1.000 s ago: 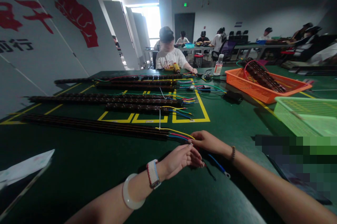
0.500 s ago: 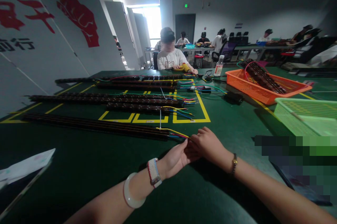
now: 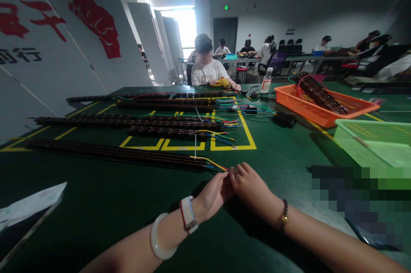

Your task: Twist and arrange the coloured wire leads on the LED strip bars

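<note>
A long dark bundle (image 3: 122, 153) lies across the near part of the green table, with yellow, red and blue wires (image 3: 216, 165) coming out of its right end. My left hand (image 3: 213, 194) is closed at the tips of these wires, thumb on top. Against it, my right hand (image 3: 248, 185) is curled with its fingers pinched at the same wire ends. The exact grip on each wire is hidden by the fingers. A white cable tie (image 3: 195, 146) stands up from the bundle near its wired end. Farther back lie more dark bundles (image 3: 135, 121) with coloured wire ends.
At the right stand an orange basket (image 3: 308, 112) holding dark bundles and a green basket (image 3: 359, 142). A bottle (image 3: 266, 80) stands near the far edge. Across the table sits a person (image 3: 207, 69) with a yellow tool. White paper (image 3: 35, 202) lies at the left.
My right hand has shifted slightly left and down, and its wrist has turned a little. My left hand stays nearly in place at the wire ends.
</note>
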### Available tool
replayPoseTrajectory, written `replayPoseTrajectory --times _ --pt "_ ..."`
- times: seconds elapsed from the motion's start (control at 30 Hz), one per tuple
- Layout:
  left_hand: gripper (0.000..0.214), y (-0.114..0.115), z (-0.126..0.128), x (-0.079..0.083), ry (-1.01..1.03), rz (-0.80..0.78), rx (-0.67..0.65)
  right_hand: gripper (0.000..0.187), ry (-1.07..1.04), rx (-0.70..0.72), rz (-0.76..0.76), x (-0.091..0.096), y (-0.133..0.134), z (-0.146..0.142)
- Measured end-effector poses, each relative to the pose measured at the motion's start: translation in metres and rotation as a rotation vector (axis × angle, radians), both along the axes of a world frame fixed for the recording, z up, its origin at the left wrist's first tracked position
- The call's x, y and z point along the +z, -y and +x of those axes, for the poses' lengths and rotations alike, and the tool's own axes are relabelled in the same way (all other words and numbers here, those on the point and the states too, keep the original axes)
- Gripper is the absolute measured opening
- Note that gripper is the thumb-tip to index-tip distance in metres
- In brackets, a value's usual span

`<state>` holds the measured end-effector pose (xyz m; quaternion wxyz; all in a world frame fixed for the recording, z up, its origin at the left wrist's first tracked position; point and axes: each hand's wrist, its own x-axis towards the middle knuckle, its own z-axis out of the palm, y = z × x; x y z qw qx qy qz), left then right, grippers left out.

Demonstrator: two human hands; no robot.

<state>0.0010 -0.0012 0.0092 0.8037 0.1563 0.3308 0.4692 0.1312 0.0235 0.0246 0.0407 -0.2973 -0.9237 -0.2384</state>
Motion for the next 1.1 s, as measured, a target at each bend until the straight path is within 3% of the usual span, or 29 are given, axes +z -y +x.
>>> replayPoseTrajectory --times 0.2,0.37,0.47,0.63,0.73,0.9,1.1 --pt "0.013 -0.004 0.001 0.000 0.029 -0.037 0.061 0.039 0.003 -0.019 0.068 -0.014 0.012 -0.003" --pt "0.010 -0.007 0.001 -0.004 0.044 -0.021 0.031 0.040 -0.019 -0.008 0.013 -0.012 0.014 0.000" --pt "0.010 -0.008 -0.001 -0.008 0.022 -0.012 0.007 0.035 -0.059 -0.002 -0.068 0.008 0.014 0.005" --pt "0.012 -0.008 -0.004 -0.009 0.046 0.027 -0.001 0.018 -0.236 -0.052 -0.294 0.055 0.009 0.021" --pt "0.015 -0.007 -0.006 -0.007 0.044 0.038 -0.023 0.011 -0.258 -0.077 -0.360 0.070 0.005 0.029" --pt "0.022 -0.006 -0.006 -0.005 0.008 0.032 -0.041 0.010 -0.201 -0.038 -0.411 0.061 0.011 0.028" --pt "0.018 -0.007 -0.004 -0.006 0.032 0.022 -0.056 0.020 -0.022 -0.102 -0.328 0.042 0.019 0.017"
